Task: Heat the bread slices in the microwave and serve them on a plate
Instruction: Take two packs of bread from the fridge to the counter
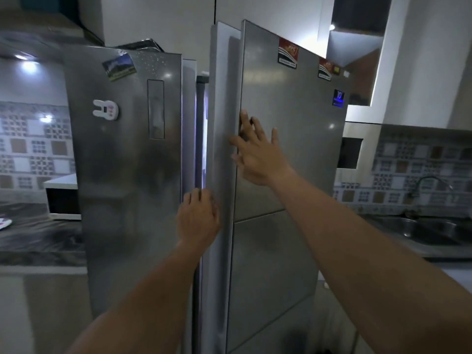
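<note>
A steel two-door fridge fills the view. Its right door (288, 154) stands slightly ajar, and light shows through the gap beside the left door (127, 162). My right hand (258, 154) lies flat with spread fingers on the right door's front near its inner edge. My left hand (198, 218) is lower, its fingers curled round the inner edge of that door. A white microwave (62, 200) sits on the counter to the left, partly hidden by the fridge. No bread or plate is visible.
A dark marble counter (38, 238) runs at the left. A steel sink (421, 228) with a tap (429, 185) is at the right. A built-in oven (350, 152) shows behind the right door. Magnets stick to the left door.
</note>
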`<action>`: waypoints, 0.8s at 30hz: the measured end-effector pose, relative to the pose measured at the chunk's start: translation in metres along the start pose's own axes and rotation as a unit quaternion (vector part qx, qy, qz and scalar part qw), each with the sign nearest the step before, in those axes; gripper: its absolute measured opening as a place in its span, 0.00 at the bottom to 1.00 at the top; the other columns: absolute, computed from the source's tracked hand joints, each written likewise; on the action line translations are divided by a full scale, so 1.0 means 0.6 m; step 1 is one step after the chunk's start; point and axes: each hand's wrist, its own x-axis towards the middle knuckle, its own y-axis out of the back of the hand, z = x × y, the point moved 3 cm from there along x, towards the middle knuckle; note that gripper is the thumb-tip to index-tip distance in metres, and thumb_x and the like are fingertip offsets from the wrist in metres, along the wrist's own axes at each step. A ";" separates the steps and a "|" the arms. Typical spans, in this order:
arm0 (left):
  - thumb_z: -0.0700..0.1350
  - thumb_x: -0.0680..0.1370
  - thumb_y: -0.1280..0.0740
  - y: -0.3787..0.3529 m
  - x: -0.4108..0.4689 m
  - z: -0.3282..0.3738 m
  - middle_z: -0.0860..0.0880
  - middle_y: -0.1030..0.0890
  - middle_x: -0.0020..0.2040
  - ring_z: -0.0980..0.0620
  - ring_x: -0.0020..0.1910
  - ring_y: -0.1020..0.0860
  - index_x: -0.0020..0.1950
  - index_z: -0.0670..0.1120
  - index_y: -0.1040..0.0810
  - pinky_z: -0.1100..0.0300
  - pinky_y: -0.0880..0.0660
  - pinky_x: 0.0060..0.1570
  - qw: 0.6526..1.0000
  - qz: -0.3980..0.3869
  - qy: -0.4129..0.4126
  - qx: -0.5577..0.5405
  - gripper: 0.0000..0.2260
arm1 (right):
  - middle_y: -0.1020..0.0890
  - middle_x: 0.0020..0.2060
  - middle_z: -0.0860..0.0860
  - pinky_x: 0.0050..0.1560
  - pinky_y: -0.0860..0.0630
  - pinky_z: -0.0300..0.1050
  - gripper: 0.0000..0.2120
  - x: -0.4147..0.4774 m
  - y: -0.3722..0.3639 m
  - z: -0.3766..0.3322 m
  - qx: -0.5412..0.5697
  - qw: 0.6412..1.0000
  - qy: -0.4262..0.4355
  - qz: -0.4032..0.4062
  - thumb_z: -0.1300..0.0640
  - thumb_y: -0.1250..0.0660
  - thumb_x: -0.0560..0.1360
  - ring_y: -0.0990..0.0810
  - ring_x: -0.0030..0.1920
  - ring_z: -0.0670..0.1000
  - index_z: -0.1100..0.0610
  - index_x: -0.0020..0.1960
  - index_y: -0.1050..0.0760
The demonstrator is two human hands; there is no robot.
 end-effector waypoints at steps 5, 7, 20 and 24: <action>0.54 0.84 0.42 0.008 -0.015 0.024 0.38 0.39 0.79 0.41 0.77 0.38 0.81 0.39 0.48 0.45 0.37 0.75 0.989 -0.076 -0.041 -0.116 0.32 | 0.63 0.80 0.55 0.74 0.53 0.72 0.19 -0.062 0.038 -0.001 0.022 0.998 -0.050 0.042 0.43 0.46 0.82 0.58 0.80 0.59 0.53 0.67 0.32; 0.58 0.85 0.46 0.003 -0.027 0.036 0.40 0.39 0.79 0.44 0.76 0.36 0.82 0.40 0.52 0.47 0.35 0.74 0.980 -0.116 -0.057 -0.152 0.33 | 0.62 0.80 0.55 0.75 0.52 0.71 0.19 -0.082 0.054 -0.002 0.024 0.995 -0.076 0.055 0.43 0.47 0.82 0.56 0.80 0.59 0.54 0.65 0.33; 0.54 0.84 0.45 0.066 -0.076 0.145 0.42 0.25 0.66 0.46 0.65 0.31 0.75 0.48 0.34 0.47 0.32 0.64 0.961 -0.017 -0.160 -0.227 0.21 | 0.61 0.80 0.57 0.76 0.58 0.68 0.36 -0.217 0.128 -0.003 -0.001 0.968 -0.211 0.138 0.45 0.47 0.82 0.63 0.80 0.56 0.52 0.81 0.63; 0.55 0.84 0.46 0.048 -0.059 0.150 0.40 0.30 0.74 0.39 0.72 0.33 0.78 0.47 0.36 0.43 0.37 0.71 0.964 -0.057 -0.132 -0.222 0.24 | 0.65 0.79 0.59 0.76 0.57 0.67 0.38 -0.251 0.142 0.011 -0.018 0.966 -0.231 0.113 0.48 0.45 0.82 0.64 0.79 0.59 0.54 0.81 0.66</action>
